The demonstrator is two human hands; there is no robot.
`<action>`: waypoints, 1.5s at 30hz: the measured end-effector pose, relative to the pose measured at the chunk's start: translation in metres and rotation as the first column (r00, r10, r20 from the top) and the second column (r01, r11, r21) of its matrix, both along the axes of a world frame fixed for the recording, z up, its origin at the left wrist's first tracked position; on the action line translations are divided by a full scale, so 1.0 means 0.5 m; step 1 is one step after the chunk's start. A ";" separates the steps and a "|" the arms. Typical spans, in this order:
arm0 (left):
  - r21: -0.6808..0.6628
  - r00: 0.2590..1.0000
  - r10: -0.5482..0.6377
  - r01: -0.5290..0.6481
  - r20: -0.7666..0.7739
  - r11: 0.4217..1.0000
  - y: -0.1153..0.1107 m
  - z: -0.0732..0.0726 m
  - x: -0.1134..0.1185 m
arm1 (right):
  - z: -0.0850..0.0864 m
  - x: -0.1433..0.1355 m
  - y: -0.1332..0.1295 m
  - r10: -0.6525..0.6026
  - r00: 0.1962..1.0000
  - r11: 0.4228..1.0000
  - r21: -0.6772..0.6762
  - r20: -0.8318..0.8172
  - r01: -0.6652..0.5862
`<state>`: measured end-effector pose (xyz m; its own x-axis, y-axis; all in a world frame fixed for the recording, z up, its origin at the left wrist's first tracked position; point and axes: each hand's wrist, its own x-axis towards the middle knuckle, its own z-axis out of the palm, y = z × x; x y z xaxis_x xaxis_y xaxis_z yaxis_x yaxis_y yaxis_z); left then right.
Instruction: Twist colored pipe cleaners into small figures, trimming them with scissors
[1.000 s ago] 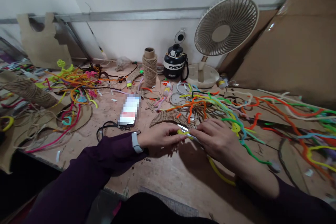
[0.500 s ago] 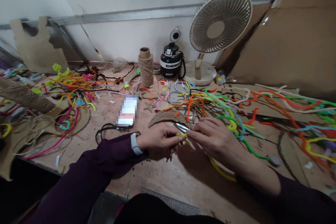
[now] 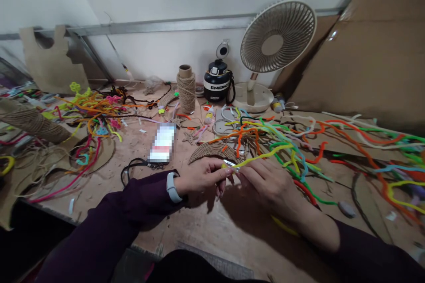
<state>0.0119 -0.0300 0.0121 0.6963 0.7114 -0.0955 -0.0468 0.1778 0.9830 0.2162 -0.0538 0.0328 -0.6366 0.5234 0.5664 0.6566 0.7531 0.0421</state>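
My left hand (image 3: 202,177), with a pale watch at its wrist, pinches a yellow pipe cleaner (image 3: 257,159) between thumb and fingers. From that pinch the pipe cleaner runs up to the right, over the back of my right hand. My right hand (image 3: 270,185) is closed close beside the left, around a small silver two-bladed tool (image 3: 231,164) whose grip end is hidden by the fingers. Whether the right fingers also touch the pipe cleaner, I cannot tell. Just beyond the hands lies a crescent (image 3: 212,150) covered with brown twine.
A phone (image 3: 161,143) with a black strap lies left of the hands. Behind stand a twine spool (image 3: 186,93), a black bottle (image 3: 215,85) and a fan (image 3: 277,37). Colourful pipe cleaners (image 3: 318,159) spread rightward; more lie tangled at left. A ruler (image 3: 215,261) lies at the front edge.
A long yellow pipe cleaner now stretches rightward from between my hands; earlier only a short yellow piece showed there. The silver tool's tips are now more hidden. The camera view has shifted slightly.
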 end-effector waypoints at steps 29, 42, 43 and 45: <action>-0.061 0.999 0.049 -0.049 -0.006 0.997 0.001 0.010 -0.007 | 0.019 0.012 0.015 0.161 0.977 0.896 -0.395 -0.140 -0.204; 0.068 0.992 -0.087 0.093 -0.089 0.993 0.004 -0.002 -0.004 | 0.028 0.027 0.028 0.181 0.983 0.968 -0.179 0.025 -0.173; 0.127 0.990 -0.097 0.110 -0.103 0.986 0.005 -0.002 -0.004 | 0.032 0.028 0.027 0.144 0.990 0.979 -0.144 0.002 -0.142; 0.263 0.985 -0.100 0.135 -0.142 0.955 0.006 -0.001 -0.004 | 0.039 0.029 0.025 0.090 0.996 0.995 -0.050 -0.021 -0.091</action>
<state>0.0097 -0.0271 0.0116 0.7710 0.6368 -0.0028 0.0857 -0.0993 0.9914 0.2306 -0.0413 0.0522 -0.6719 0.4928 0.5529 0.5863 0.8100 -0.0095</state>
